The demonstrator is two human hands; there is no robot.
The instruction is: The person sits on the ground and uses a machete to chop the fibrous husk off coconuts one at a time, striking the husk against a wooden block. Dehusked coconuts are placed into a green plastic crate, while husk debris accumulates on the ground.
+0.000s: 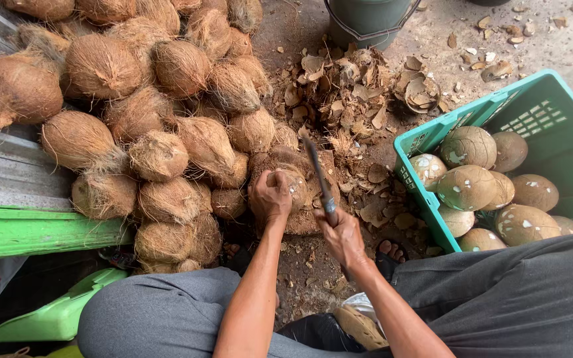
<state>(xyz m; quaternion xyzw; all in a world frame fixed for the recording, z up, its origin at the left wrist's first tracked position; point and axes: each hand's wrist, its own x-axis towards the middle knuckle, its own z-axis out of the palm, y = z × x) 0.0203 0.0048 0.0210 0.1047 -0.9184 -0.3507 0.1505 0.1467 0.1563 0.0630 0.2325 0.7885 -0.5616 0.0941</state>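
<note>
The left hand clamps a husked coconut on a stump; the right hand grips a long knife against it. A pile of fibrous coconuts crowds the left, a green crate of peeled ones the right, shell chips beyond

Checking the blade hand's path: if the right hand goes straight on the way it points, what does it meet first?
Probably the brown fibrous coconut steadied under the left hand. The right hand grips a long dark-bladed knife angled up-left over it; depth is unclear, so the blade may already touch.
</note>
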